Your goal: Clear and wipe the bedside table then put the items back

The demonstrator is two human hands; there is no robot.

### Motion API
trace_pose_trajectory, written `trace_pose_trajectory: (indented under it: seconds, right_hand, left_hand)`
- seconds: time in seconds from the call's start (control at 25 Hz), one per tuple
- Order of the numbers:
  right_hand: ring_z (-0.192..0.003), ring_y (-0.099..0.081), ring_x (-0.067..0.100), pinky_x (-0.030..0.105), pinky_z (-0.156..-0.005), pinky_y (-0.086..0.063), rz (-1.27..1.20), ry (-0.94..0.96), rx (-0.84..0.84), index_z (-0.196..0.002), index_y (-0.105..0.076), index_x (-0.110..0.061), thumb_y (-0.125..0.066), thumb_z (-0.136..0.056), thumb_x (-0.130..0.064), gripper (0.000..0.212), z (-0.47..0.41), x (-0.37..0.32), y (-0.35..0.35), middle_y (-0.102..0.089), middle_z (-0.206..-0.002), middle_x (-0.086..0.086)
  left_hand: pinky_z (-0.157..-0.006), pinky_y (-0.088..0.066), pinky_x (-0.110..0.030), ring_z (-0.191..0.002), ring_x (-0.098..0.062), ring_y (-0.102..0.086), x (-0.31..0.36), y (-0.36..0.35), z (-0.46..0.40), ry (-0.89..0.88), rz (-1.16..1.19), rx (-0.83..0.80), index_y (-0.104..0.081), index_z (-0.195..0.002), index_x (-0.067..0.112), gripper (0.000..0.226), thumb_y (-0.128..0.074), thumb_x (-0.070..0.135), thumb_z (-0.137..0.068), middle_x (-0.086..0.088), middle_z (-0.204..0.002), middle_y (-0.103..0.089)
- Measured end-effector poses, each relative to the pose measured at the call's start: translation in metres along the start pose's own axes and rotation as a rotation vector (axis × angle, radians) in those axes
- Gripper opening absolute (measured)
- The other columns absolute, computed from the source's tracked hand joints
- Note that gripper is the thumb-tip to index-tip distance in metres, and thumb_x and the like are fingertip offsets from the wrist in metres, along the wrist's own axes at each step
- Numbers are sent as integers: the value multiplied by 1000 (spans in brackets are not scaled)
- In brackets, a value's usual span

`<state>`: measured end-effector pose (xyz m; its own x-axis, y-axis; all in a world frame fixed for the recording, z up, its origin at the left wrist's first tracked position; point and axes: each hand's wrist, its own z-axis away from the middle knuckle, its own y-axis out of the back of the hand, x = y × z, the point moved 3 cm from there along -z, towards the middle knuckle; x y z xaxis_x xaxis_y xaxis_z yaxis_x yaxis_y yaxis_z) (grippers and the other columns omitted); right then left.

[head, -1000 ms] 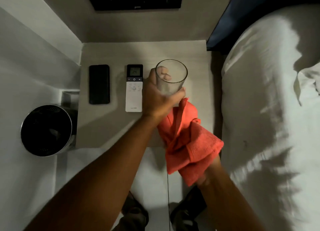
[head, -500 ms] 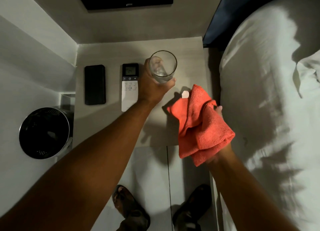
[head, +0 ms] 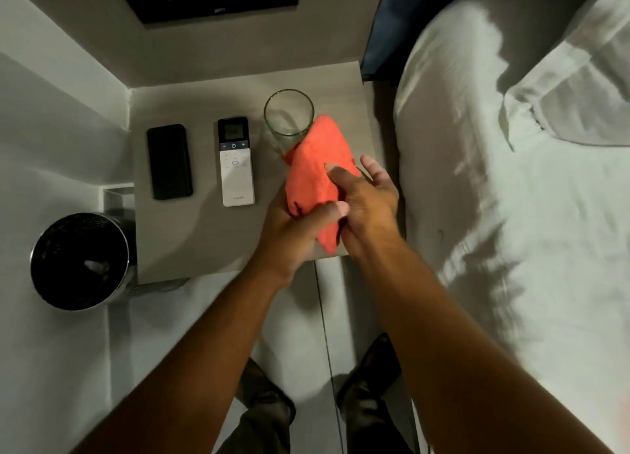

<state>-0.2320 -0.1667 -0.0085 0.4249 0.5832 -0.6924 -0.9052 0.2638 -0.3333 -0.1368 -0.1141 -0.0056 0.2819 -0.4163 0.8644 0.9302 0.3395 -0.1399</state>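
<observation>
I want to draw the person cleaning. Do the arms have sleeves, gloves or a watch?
No sleeves show: both forearms are bare right up to the bottom of the picture. The left hand and right hand wear no gloves. I see no watch, bracelet or rings on the wrists or fingers.

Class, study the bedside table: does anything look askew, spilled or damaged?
Nothing stands out. The phone, remote and empty glass sit in a tidy row, upright, no spill visible; both hands hold the orange cloth.

The remote control [head: 236, 161], lying on the bedside table [head: 191, 235] just right of the black phone [head: 169, 162], bears three legible symbols below its display: minus, power, plus. A small mark near its lower edge is too blurred to read.
</observation>
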Motion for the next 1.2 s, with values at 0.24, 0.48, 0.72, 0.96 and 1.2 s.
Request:
trace_pose_trajectory:
  seconds: [0.24, 0.48, 0.72, 0.96, 1.2]
  right_hand:
    - [-74, -67, 31, 45, -78, -49, -231, -269, -234, -98, -61, -5, -58, -91, -30, 26, 29, -51, 19, -71, -75, 12]
    - [-108, -64, 35, 53, -107, -46, -303, -39, 5, -129, -58, 4, -66, -86, -6, 45, 113, -143, 138, -66, -120, 24]
    - [-94, -67, 34, 54, -96, -54, -307, 330, 464, -115, -66, 4, -70, -80, 1, 36, 225, -187, 331, -68, -118, 30]
    - [-73, -70, 25, 37, -67, -57, -76, 220, 959, -98, -71, -10, -77, -76, -10, 23, 259, -132, 449, -76, -93, 14]
    - [-121, -55, 34, 38, -94, -45, 742, -45, 1211, -127, -51, -11, -77, -76, -33, 61, 247, -139, 441, -57, -129, 13]
  left_hand:
    - [-93, -57, -47, -103, -23, -70, 34, -32, 31, 269, 332, -35, -66, -108, 14, 37, -50, -8, -82, -5, -105, -75]
    - [-99, -55, -44, -117, -24, -68, 31, -143, 101, 450, 384, -317, -59, -131, 6, 62, -54, 1, -70, -11, -133, -67]
    - [-76, -64, -37, -83, -11, -75, 5, -278, 205, 180, -297, -585, -73, -109, 10, 38, -77, 12, -72, -8, -106, -76]
    - [-99, -50, -40, -119, -34, -61, -33, -350, 265, -379, -1089, -786, -31, -145, 13, 73, -72, 18, -85, -14, -137, -59]
    - [-97, -49, -41, -118, -38, -62, -52, -370, 270, -529, -1543, -875, -39, -134, 6, 49, -59, 15, -91, -20, -133, -57]
